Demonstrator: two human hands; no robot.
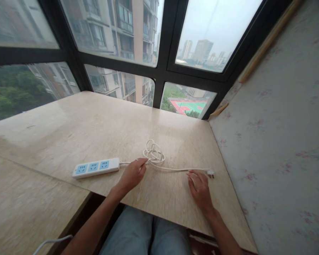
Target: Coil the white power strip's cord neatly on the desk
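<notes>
Your left hand (133, 173) pinches the white cord (175, 169) beside its tangle; whether the fingers (197, 177) of your right hand (201, 189) hold it near the plug (210, 173), I can't tell. The power strip (99, 168) lies left on the table (159, 202), windows (134, 33) beyond, papered wall (276, 141) rightward.

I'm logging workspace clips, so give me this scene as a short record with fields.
Left hand: pinching the cord beside its loose coil
Right hand: at the cord near the plug; grip unclear
Strip: white, three blue sockets
Surface: pale counter
Behind: dark-framed windows
Right side: floral wall
</notes>
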